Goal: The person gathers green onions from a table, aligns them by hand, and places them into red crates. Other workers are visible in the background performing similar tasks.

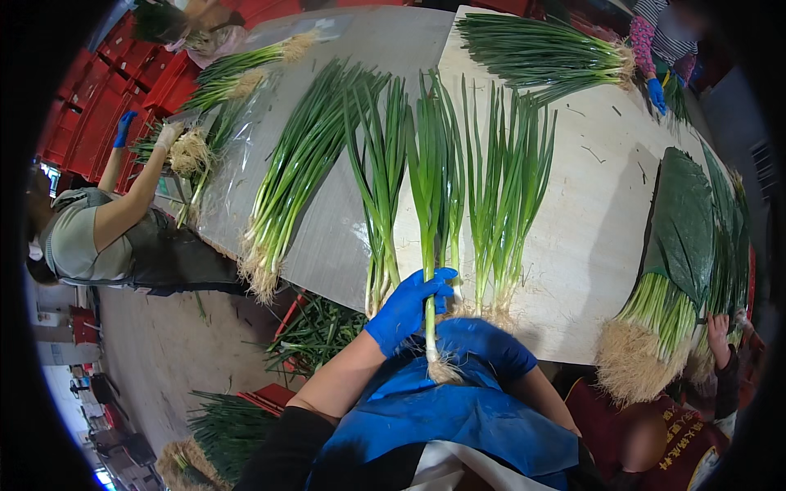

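Observation:
My left hand (412,310), in a blue glove, grips one leek-like allium stalk (428,215) by its pale stem. The stalk's leaves point away from me, and its rooted end hangs over my blue apron (430,423). Beside that stem is my right hand (488,345), also blue-gloved and blurred; its fingers are partly hidden, so I cannot tell whether it holds anything. Loose stalks lie on both sides, one small group (377,202) to the left and another (506,202) to the right, roots towards me. Farther left lies a larger pile of stalks (307,166).
The pale tabletop (577,245) meets a grey one (331,245). A covered bundle (660,331) stands at the right edge; another bundle (546,55) lies at the back. Co-workers are at left, back right and lower right. A crate of leaf trimmings (325,331) sits below the table.

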